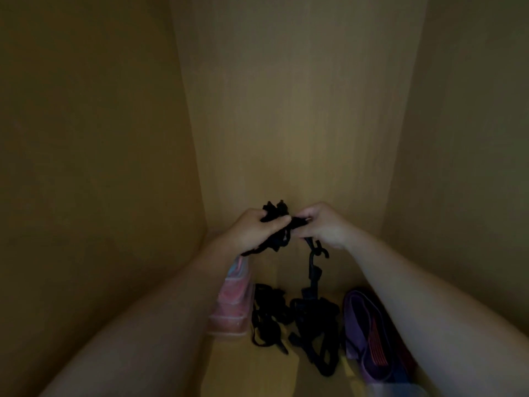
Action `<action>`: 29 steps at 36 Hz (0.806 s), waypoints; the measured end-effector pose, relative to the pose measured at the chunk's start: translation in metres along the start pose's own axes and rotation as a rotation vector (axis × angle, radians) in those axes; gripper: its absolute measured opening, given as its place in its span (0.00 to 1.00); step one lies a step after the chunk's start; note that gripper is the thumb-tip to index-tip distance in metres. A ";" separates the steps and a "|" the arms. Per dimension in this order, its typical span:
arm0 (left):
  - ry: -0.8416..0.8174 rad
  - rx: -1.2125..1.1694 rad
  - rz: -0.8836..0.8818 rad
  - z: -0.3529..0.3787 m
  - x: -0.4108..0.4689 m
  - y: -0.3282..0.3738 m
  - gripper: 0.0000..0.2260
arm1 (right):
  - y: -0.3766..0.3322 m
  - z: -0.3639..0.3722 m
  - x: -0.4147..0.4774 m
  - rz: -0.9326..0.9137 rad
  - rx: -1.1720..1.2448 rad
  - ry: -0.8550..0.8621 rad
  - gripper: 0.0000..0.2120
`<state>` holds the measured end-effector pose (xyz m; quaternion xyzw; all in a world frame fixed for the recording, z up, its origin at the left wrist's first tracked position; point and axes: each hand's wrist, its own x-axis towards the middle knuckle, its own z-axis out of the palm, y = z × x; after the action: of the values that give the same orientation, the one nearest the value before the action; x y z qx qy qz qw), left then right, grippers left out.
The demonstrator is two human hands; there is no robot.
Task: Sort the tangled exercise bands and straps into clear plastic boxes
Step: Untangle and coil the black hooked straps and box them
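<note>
It is dim inside a plain, smooth brown wooden cupboard (286, 110). Both hands are held up in the middle, far from the camera. The left hand (257, 229) has its fingers curled tight around a lumpy black bundle of tangled cloth straps (276, 217). The right hand (325, 224) pinches the other side of the same bundle.

A thin, flat black strap (313, 275) with a curved hook (320, 251) hangs down under the right hand. It reaches a floppy heap of black straps (309, 322) on the cupboard floor.

On the left of the heap stands a clear plastic box (229, 325) with soft pink bands (233, 296) inside. On the right lies a wide, flat purple band (357, 316) with a red striped band (376, 346) on it.
</note>
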<state>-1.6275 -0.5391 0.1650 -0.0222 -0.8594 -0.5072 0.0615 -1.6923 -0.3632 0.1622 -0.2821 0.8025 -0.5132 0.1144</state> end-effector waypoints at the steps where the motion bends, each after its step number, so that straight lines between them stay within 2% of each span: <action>1: -0.037 0.003 -0.005 0.001 -0.001 0.000 0.10 | 0.000 0.001 0.001 -0.007 -0.028 0.007 0.12; 5: -0.083 -0.026 -0.003 0.003 0.002 -0.004 0.02 | -0.002 0.004 0.004 -0.015 -0.104 0.042 0.15; 9: -0.008 -0.026 -0.009 0.006 0.004 -0.007 0.01 | 0.002 0.004 0.006 -0.011 -0.110 0.057 0.18; 12: 0.063 -0.038 -0.007 0.006 0.007 -0.008 0.05 | 0.009 0.001 0.004 0.011 -0.079 0.044 0.24; 17: 0.121 -0.053 -0.018 0.007 0.011 -0.010 0.04 | 0.032 0.000 -0.003 0.096 0.005 0.052 0.22; 21: 0.147 -0.114 -0.014 0.006 0.009 -0.011 0.02 | 0.048 0.004 -0.008 0.119 -0.099 0.091 0.24; 24: 0.145 -0.111 -0.020 0.004 0.008 -0.011 0.02 | 0.055 0.007 -0.015 0.166 -0.083 0.032 0.28; 29: 0.148 -0.110 -0.013 0.006 0.007 -0.010 0.05 | 0.057 0.015 -0.020 0.103 -0.106 -0.012 0.31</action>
<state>-1.6354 -0.5385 0.1544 0.0176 -0.8235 -0.5542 0.1202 -1.6882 -0.3458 0.1029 -0.2491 0.8412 -0.4618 0.1305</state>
